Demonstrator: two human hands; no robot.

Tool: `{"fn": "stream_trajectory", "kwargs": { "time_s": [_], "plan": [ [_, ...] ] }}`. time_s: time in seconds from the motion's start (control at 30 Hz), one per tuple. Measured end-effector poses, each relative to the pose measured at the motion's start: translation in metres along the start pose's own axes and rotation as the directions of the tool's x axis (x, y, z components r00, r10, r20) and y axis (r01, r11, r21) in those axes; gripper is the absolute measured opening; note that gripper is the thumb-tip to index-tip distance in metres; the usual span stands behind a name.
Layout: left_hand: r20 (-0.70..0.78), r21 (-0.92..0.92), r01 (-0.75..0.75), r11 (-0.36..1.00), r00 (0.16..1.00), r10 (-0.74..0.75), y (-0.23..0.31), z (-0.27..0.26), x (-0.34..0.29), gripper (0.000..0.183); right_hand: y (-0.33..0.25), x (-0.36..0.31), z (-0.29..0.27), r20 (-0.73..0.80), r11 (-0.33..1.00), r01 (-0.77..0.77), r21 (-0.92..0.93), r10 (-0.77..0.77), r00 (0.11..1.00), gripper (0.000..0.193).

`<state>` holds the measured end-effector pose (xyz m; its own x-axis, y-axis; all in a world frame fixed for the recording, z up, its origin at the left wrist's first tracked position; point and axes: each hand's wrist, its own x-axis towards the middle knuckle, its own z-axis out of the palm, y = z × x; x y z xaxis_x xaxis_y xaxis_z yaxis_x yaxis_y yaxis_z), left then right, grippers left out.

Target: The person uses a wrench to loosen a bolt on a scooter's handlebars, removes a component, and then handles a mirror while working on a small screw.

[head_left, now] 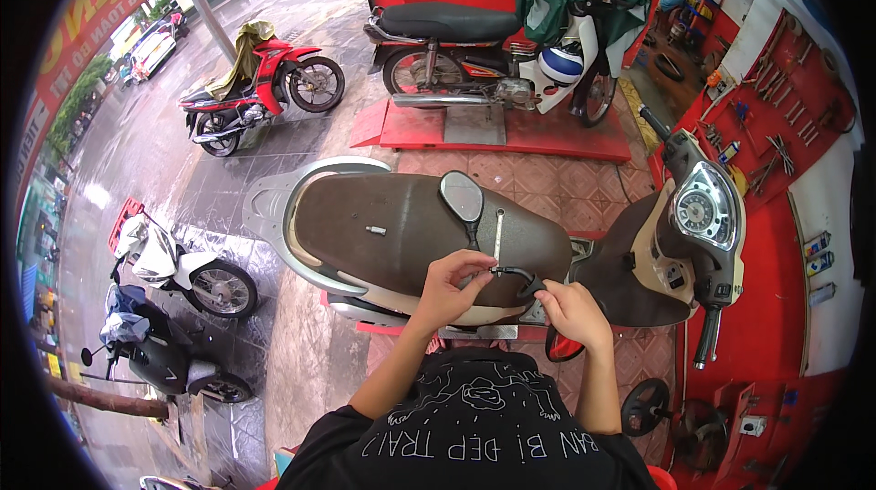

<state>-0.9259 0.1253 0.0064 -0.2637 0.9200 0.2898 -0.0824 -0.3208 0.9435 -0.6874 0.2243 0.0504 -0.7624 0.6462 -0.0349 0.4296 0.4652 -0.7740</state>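
Observation:
A rear-view mirror (565, 345) is held over the near side of a scooter's brown seat (365, 207). My right hand (573, 309) is closed round its black bent stem (526, 282). With thumb and fingers pinched, my left hand (453, 286) is at the stem's far end; a small part there is mostly covered by the fingertips. Just beyond those fingers, a slim silver wrench (498, 236) rests on the seat. Beside it lies a second mirror (462, 198), glass upward. A small metal fitting (375, 230) sits farther left on the seat.
The scooter's handlebar and dashboard (703, 207) are at the right. Beyond it, a motorcycle (456, 61) stands on a red ramp (415, 128). A red tool board (785, 98) hangs at the right. Parked at the left are a red motorbike (265, 79) and a white one (173, 257).

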Motion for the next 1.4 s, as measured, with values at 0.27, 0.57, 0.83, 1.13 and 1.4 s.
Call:
{"fn": "stream_trajectory", "kwargs": {
  "time_s": [0.27, 0.57, 0.83, 1.13, 1.4],
  "plan": [
    [-0.017, 0.342, 0.027, 0.939, 1.000, -0.022, 0.029, 0.008, 0.005, 0.028, -0.003, -0.001, 0.001, 0.012, 1.000, -0.015, -0.019, 0.016, 1.000, 0.035],
    [0.018, 0.369, 0.138, 0.919, 0.988, -0.156, 0.018, -0.001, 0.002, 0.027, -0.007, -0.002, 0.004, 0.022, 1.000, -0.007, -0.007, 0.007, 1.000, 0.032],
    [0.038, 0.409, 0.094, 0.908, 0.992, -0.120, 0.020, -0.005, -0.001, 0.024, 0.000, -0.002, 0.008, 0.000, 0.994, 0.077, -0.071, -0.077, 0.997, 0.033],
    [0.053, 0.393, -0.190, 0.900, 0.981, 0.185, 0.020, 0.000, 0.001, 0.024, -0.004, -0.002, 0.008, 0.000, 0.994, 0.066, -0.082, -0.067, 0.998, 0.034],
    [0.036, 0.451, -0.123, 0.884, 0.992, 0.119, 0.026, 0.000, -0.001, 0.030, -0.005, -0.002, 0.008, 0.001, 0.995, 0.076, -0.071, -0.076, 0.997, 0.035]
  ]
}}
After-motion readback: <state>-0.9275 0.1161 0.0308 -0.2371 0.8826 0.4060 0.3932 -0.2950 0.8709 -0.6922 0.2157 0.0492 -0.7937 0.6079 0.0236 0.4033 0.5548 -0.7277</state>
